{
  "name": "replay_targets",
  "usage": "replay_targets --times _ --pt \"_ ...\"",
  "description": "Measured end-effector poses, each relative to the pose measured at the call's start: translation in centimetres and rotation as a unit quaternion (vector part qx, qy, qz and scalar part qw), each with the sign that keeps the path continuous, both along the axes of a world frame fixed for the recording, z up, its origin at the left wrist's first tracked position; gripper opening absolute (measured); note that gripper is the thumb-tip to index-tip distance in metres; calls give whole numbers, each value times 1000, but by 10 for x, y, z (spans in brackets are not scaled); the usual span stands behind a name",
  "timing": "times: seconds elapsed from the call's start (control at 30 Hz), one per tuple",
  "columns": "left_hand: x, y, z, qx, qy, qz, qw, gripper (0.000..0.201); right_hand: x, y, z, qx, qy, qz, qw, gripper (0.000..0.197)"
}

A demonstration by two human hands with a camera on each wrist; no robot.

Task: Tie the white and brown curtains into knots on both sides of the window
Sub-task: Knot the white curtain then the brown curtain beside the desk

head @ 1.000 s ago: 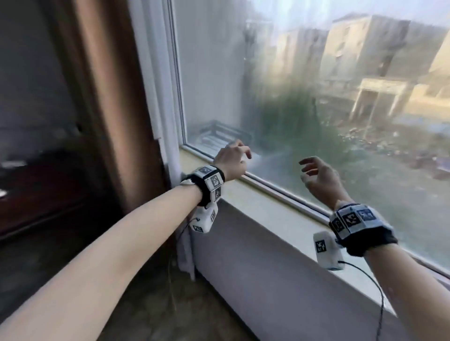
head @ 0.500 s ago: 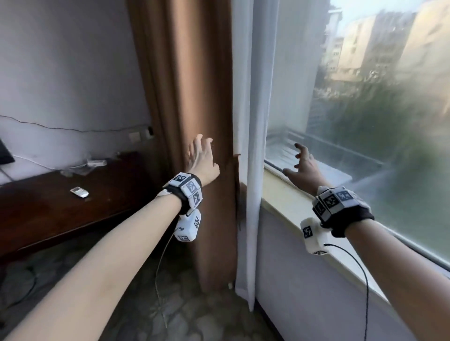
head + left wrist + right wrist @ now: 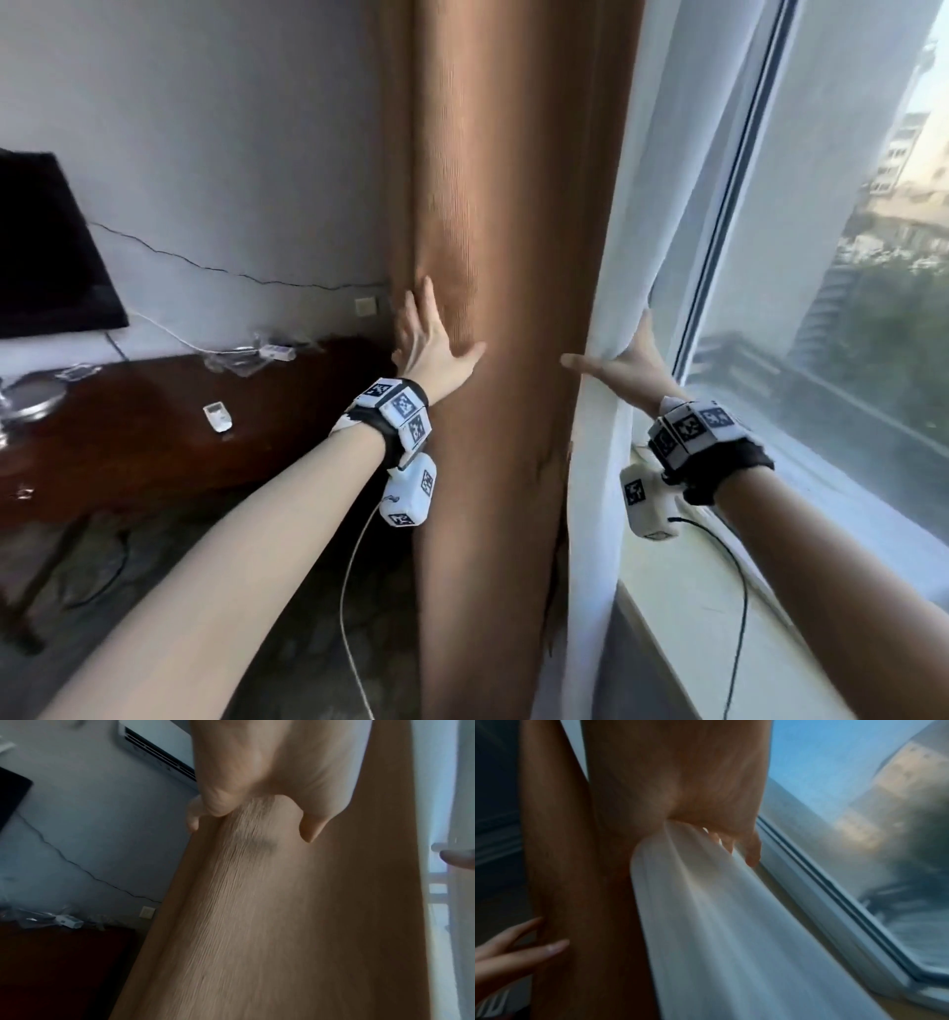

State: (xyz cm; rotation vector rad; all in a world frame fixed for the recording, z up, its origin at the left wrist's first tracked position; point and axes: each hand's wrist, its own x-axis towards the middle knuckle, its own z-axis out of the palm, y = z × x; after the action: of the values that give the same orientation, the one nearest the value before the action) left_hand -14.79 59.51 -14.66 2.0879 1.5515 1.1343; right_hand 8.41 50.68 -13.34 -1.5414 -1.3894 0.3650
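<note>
**Left-side curtains: both hands at the fabric, no knot yet**

My left hand (image 3: 430, 343) lies flat, fingers straight, against the left edge of the brown curtain (image 3: 508, 257). My right hand (image 3: 627, 357) cups the white curtain (image 3: 601, 514) from its window side, thumb spread; fingers hidden behind the cloth, so closure unclear. Both panels hang vertically between my hands, right of the counter (image 3: 154, 411). Judgement: gather inward next. Top and hem cut off.

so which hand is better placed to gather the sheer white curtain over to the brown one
Right. The right hand already reaches behind the sheer white curtain at its window-side edge, thumb in front. The left hand lies with straight fingers on the ribbed brown curtain, on its far side.
</note>
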Motion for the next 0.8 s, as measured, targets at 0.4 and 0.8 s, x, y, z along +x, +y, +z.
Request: replay_targets --times 0.4,0.8 --pt "0 198 -3 -13 -14 38 999 56 -7 238 4 -73 46 71 994 55" --pt "-20 485 25 -12 -27 -34 999 46 -39 498 45 -58 -32 -7 998 24"
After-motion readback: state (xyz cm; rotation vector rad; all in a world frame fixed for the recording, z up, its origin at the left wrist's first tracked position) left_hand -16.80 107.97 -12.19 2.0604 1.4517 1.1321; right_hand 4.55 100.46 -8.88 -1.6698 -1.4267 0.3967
